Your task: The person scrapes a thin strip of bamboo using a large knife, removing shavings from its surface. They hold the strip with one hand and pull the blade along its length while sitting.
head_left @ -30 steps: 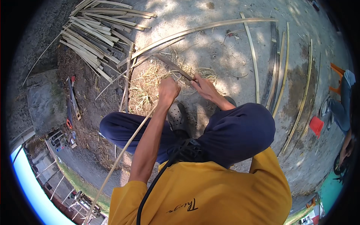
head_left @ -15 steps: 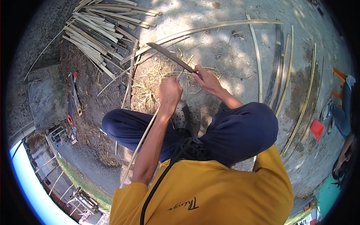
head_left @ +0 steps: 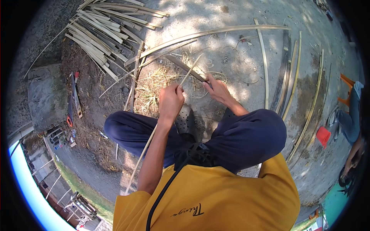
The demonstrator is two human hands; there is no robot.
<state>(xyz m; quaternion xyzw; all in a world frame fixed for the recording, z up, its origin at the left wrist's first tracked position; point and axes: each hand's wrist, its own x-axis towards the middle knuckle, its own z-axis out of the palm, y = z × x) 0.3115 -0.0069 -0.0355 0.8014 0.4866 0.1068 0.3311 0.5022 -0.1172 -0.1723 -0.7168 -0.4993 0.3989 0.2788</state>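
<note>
My left hand (head_left: 170, 101) is closed round a thin, pale bamboo strip (head_left: 145, 148). One end sticks out beyond my fist, and the rest trails back along the inside of my left forearm. My right hand (head_left: 219, 92) grips the handle of a machete (head_left: 180, 65), its dark blade pointing away to the upper left. Past my fist the strip's free end crosses in front of the blade; whether the two touch I cannot tell. Curly shavings (head_left: 154, 86) lie on the ground beyond my left knee, under the blade.
A heap of split bamboo slats (head_left: 96, 36) lies at the far left. Long strips (head_left: 296, 75) are laid out on the right. A handsaw (head_left: 70, 102) rests on the left. At the right stand a red bucket (head_left: 323, 136) and an orange chair (head_left: 345, 101), with another person near the edge.
The machete has shifted down and to the right with my right hand. More of the strip now shows past my left fist, which has moved slightly left and nearer.
</note>
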